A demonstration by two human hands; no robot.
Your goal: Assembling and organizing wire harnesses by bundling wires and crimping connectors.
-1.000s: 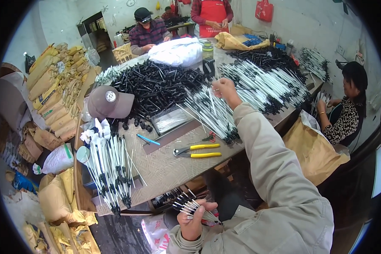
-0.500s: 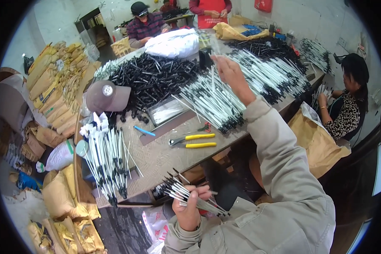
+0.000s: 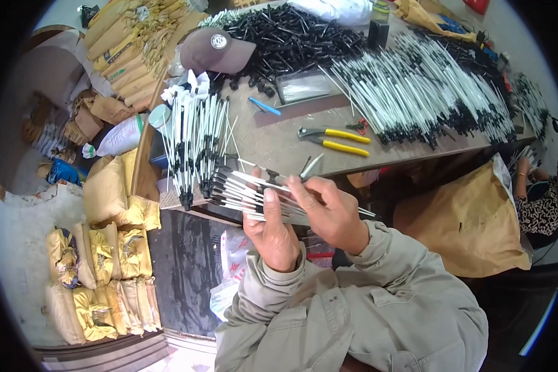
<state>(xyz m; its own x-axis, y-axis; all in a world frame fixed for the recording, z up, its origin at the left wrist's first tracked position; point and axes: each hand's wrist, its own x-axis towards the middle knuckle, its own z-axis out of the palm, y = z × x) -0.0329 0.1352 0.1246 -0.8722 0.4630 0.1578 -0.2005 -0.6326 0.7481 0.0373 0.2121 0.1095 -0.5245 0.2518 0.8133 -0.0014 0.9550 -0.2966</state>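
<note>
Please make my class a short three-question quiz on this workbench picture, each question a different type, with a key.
1. Multiple choice: What does the wearer's left hand hold?
A) a brown paper sack
B) thin white-and-black rods
C) a white plastic bag

2. True or false: The metal pliers with yellow handles lie on the beige tabletop.

3. Fill in: A greyish-brown fabric ____ with a round white badge sits at the left of the heap of small black parts.

Key: 1. B; 2. True; 3. cap.
</note>
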